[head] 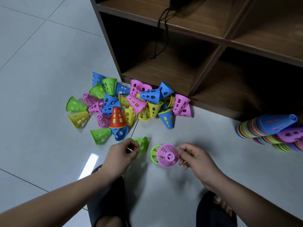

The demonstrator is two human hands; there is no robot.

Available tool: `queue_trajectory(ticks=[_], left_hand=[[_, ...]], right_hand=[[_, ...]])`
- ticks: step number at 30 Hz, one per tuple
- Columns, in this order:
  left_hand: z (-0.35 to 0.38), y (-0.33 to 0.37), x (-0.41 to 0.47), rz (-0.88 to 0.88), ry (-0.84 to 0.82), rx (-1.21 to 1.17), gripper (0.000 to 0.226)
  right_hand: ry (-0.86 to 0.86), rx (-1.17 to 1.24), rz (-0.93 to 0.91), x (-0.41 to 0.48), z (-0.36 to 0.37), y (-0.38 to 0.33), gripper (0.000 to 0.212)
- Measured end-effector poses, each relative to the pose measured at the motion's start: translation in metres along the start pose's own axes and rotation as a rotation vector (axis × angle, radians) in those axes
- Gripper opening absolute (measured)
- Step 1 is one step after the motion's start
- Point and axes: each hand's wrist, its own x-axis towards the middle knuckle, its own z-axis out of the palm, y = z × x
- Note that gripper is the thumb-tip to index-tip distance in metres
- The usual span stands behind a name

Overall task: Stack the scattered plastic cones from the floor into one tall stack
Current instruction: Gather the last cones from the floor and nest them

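Head view: I see the right hand point(195, 157) pinching a pink cone point(167, 155) by its rim, green cone point(154, 154) just behind it. Left hand point(122, 152) grips another green cone point(142, 143). Loose cone pile point(129, 104) on the floor point(41, 79) by the shelf point(213, 38); stacked cones point(268, 130) far right.

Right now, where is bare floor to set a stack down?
Bare tile lies left of the cone pile, and between the right hand and the finished stacks. It is crowded from the pile to the shelf.
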Motion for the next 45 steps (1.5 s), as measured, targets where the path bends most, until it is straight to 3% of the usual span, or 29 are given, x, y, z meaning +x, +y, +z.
queue_trajectory(ticks=[6, 12, 18, 22, 26, 33, 39, 42, 45], left_hand=[[-0.021, -0.028, 0.001, 0.127, 0.049, 0.28, 0.019], [-0.025, -0.048, -0.004, 0.034, 0.076, 0.325, 0.034], [-0.022, -0.05, -0.001, -0.058, 0.051, 0.331, 0.055], [-0.018, -0.048, 0.006, -0.162, -0.01, 0.358, 0.072], [-0.013, -0.046, 0.013, -0.257, -0.013, 0.309, 0.076], [-0.011, -0.039, 0.015, -0.312, 0.01, 0.156, 0.061], [-0.011, -0.023, 0.01, -0.179, 0.035, 0.006, 0.057], [-0.011, -0.014, 0.007, -0.101, 0.044, -0.003, 0.058], [-0.015, -0.005, 0.005, -0.052, 0.069, -0.042, 0.056]], right_hand=[[0.006, -0.112, 0.042, 0.015, 0.004, 0.009, 0.014], [-0.014, -0.331, 0.053, 0.028, 0.002, 0.015, 0.014], [0.038, -0.557, -0.088, 0.053, -0.004, 0.002, 0.019], [0.061, -0.764, -0.28, 0.074, -0.009, -0.021, 0.041], [0.044, -0.983, -0.377, 0.095, -0.007, -0.043, 0.058], [0.065, -1.196, -0.377, 0.125, -0.005, -0.073, 0.042], [0.094, -1.372, -0.397, 0.128, -0.005, -0.077, 0.012], [0.039, -1.348, -0.377, 0.123, -0.008, -0.071, 0.013], [0.004, -1.164, -0.303, 0.115, -0.011, -0.067, 0.012]])
